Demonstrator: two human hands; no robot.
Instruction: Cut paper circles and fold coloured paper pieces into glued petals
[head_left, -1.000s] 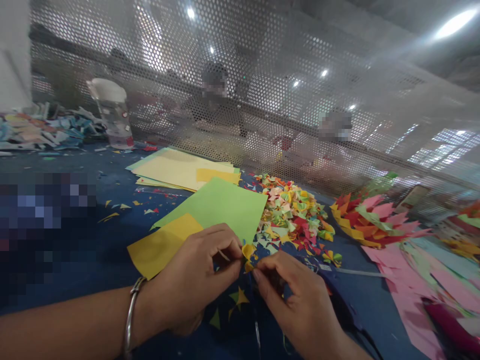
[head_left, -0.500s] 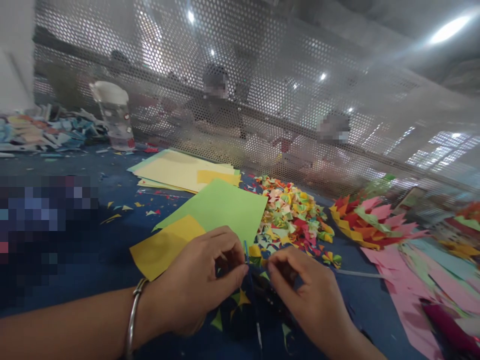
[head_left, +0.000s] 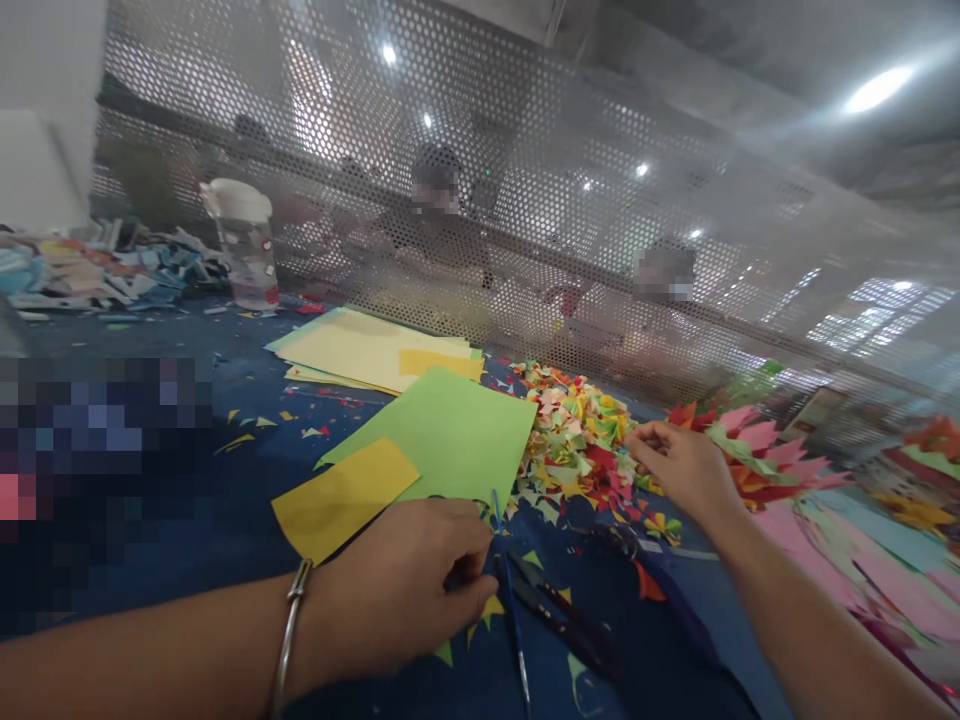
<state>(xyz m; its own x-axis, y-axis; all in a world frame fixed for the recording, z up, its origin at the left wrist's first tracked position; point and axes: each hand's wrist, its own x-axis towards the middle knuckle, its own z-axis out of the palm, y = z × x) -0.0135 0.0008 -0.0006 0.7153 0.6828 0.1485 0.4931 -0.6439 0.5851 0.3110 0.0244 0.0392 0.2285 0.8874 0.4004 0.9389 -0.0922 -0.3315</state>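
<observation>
My left hand (head_left: 420,575) is low in the middle, wearing a silver bangle, its thumb and fingertips closed at a thin blue stick (head_left: 513,620) that slants down to the bottom edge. To the right, my right hand (head_left: 694,465) reaches over the edge of a heap of small cut paper pieces (head_left: 574,425), thumb and fingers curled together; whatever lies between them is too small to make out. Dark-handled scissors (head_left: 570,630) lie between the hands. A green paper sheet (head_left: 450,430) and a yellow paper strip (head_left: 345,500) rest just beyond my left hand.
A perforated metal screen (head_left: 337,130) stands behind, people beyond it. A clear bottle with a white lid (head_left: 247,245) and a heap of paper scraps (head_left: 112,265) are left. Pale sheets (head_left: 360,345) lie centre-back. Folded-paper flowers (head_left: 780,450) and pink paper (head_left: 806,540) are right.
My right hand has left the spot beside my left hand and moved up and right to the paper heap, uncovering the scissors. The left hand stays near the blue stick.
</observation>
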